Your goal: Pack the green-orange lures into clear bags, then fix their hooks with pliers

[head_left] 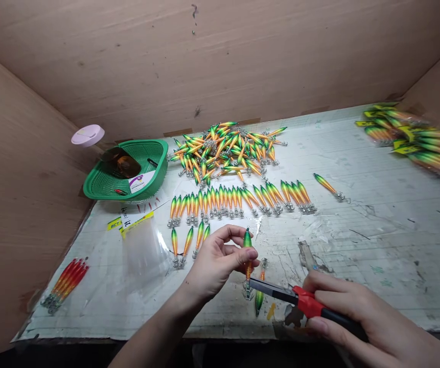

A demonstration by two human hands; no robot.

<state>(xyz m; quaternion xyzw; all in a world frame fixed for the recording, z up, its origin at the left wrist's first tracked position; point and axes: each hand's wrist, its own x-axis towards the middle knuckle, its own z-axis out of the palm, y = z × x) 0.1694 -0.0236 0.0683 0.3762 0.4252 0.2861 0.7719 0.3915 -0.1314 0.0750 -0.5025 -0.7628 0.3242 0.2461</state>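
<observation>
Between the thumb and fingers of my left hand (pixel 223 258) is a green-and-orange squid jig (pixel 247 240), held upright with its hook crown (pixel 248 292) at the bottom. My right hand (pixel 353 312) is wrapped round a pair of pliers (pixel 307 301) with red and black handles. The pliers' jaw tips touch or nearly touch the jig just above its hooks. Another squid jig (pixel 259 296) lies on the table right behind the tool, hooks pointing away from me. Several loose jigs (pixel 187 240) lie just left of my left hand, partly hidden by it.
A row of squid jigs (pixel 220 199) crosses the table, with a heaped pile (pixel 223 148) behind. At left stand a green basket (pixel 154 189), plastic bags (pixel 143 255) and red jigs (pixel 68 281). Packed jigs (pixel 430 148) lie far right. A single jig (pixel 329 185) sits apart. Wooden walls enclose the table.
</observation>
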